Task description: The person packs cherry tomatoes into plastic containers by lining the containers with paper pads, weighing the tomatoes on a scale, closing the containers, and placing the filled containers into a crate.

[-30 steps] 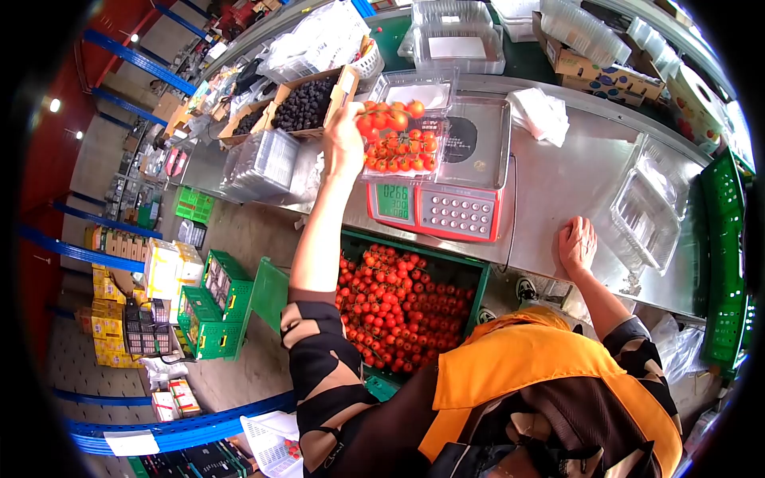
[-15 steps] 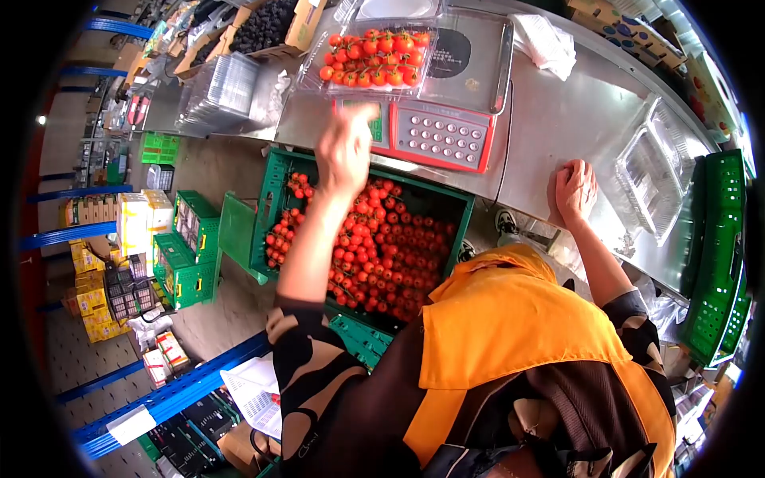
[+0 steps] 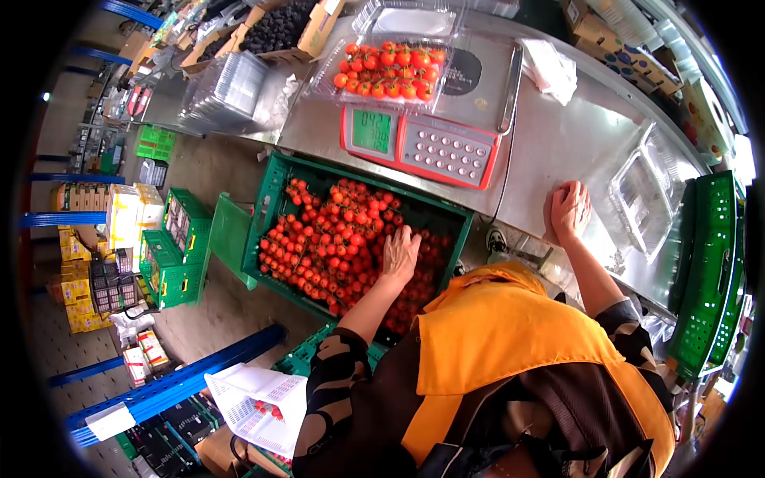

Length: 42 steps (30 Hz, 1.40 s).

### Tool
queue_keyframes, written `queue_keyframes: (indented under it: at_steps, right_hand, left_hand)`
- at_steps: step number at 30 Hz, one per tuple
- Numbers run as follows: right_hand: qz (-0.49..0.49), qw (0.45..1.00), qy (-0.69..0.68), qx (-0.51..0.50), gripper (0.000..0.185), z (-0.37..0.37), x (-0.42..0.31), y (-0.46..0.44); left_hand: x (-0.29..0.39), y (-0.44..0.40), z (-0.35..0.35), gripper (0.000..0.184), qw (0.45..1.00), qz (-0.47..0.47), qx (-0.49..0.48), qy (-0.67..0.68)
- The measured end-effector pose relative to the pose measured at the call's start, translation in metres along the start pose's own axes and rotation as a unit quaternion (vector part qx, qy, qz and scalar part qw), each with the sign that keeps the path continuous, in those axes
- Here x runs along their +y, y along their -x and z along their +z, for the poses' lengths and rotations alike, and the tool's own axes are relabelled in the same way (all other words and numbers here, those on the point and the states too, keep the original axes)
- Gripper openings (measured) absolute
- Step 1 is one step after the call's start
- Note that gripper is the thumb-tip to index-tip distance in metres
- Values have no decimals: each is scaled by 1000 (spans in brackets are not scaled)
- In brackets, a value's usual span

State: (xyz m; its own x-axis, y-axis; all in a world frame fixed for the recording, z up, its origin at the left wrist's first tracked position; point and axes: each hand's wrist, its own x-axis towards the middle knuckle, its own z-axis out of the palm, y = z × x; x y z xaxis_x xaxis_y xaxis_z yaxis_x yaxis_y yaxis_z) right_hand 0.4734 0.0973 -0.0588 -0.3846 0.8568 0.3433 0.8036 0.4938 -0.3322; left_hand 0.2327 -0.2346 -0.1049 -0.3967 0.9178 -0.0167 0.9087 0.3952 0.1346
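Over the right half of a dark green crate [image 3: 361,181], my left hand [image 3: 401,255] reaches down with bent fingers closed on cherry tomatoes on the vine [image 3: 327,251]. Its fingertips are partly hidden among the fruit. My right hand [image 3: 570,211] rests on the steel counter [image 3: 530,151] near its front edge, fingers laid out and holding nothing. A clear punnet [image 3: 323,84] of cherry tomatoes [image 3: 394,70] sits, lid raised, on the plate of a red-framed scale [image 3: 446,151]. The scale's display [image 3: 371,131] is lit green.
Stacked clear trays [image 3: 227,92] stand left of the scale, beside a box of dark grapes [image 3: 279,28]. Further clear containers [image 3: 641,191] lie on the right, by an upright green crate [image 3: 705,271]. A blue rack beam [image 3: 191,374] crosses at lower left.
My left hand has moved from in front of the scale's display down into the tomato crate. The display is now uncovered. My right hand stays on the counter.
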Motion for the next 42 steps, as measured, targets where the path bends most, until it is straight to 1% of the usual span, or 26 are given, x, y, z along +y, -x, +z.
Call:
queue_keyframes:
  at_steps: [1,3,6,9,10,13,15,17,19,20,21,23,25,26,27,29,31,33,34,35,37,38,39,40,41,42]
  right_hand:
    - [2,1000,0,0,13,-1,-2,0]
    - [0,1000,-5,4,12,-4,-5,0]
    - [1,1000,-5,4,12,-8,-9,0]
    - [3,1000,-2,5,11,-7,-8,0]
    - [8,1000,-6,4,11,-6,-8,0]
    - [14,1000,-7,-2,11,-8,-10,0]
    - [15,1000,-4,-1,12,-5,-8,0]
    - [7,1000,-7,4,12,-3,-5,1]
    - [-3,1000,-4,8,12,-6,-5,2]
    - [-2,1000,-1,8,12,-6,-7,2]
    - [-1,1000,2,11,12,-6,-8,1]
    - [-5,1000,0,12,11,-5,-7,0]
    - [6,1000,-1,5,11,-2,-5,0]
    - [6,1000,-3,2,11,0,-4,0]
    - [8,1000,-4,1,12,-1,-4,0]
    - [13,1000,-4,-3,12,-1,-2,1]
    - [20,1000,-7,-3,12,-4,-5,1]
    - [26,1000,-8,-6,11,-4,-6,-1]
    - [26,1000,-3,-3,11,-3,-5,0]
    - [25,1000,3,0,11,-3,-3,1]
    - [25,1000,-1,4,11,-5,-5,0]
    - [23,1000,-2,5,11,-6,-5,1]
    - [20,1000,-5,5,11,-6,-6,1]
    - [19,1000,-8,6,12,-6,-6,1]
    - [19,1000,-9,7,12,-5,-6,0]
    - [19,1000,-10,7,12,-5,-6,1]
  left_hand:
    - [-1,-1,0,13,1000,-8,-6,-11]
    - [-1,-1,0,13,1000,21,2,-10]
    - [-3,-6,-5,16,999,32,-11,27]
    - [-10,-3,-16,20,995,49,33,82]
    - [-13,1,-27,19,987,39,57,143]
    - [-22,17,-62,20,948,-60,61,306]
    - [-40,23,-74,21,929,-55,129,343]
    - [-55,31,-86,16,846,-141,152,492]
    - [-64,31,-119,12,796,-192,171,548]
    - [-75,35,-125,11,763,-204,189,584]
    - [-82,37,-137,16,726,-218,190,624]
    - [-82,28,-164,22,579,-149,238,765]
    - [-87,23,-183,24,550,-140,273,777]
    - [-90,18,-194,23,563,-112,269,773]
    - [-95,12,-201,22,548,-95,285,781]
    - [-100,1,-217,23,538,-71,275,794]
    - [-99,-12,-232,23,518,-63,291,802]
    - [-105,-31,-246,24,537,-37,294,790]
    - [-90,-46,-272,27,564,-22,284,775]
    - [-90,-59,-285,28,610,36,263,747]
    - [-65,-93,-322,24,708,54,282,646]
    - [-70,-112,-328,22,794,97,296,522]
    - [-66,-131,-336,22,846,119,300,425]
    - [-62,-150,-345,23,882,141,310,325]
    - [-46,-169,-355,27,901,145,313,264]
    - [-47,-185,-355,29,910,196,306,200]
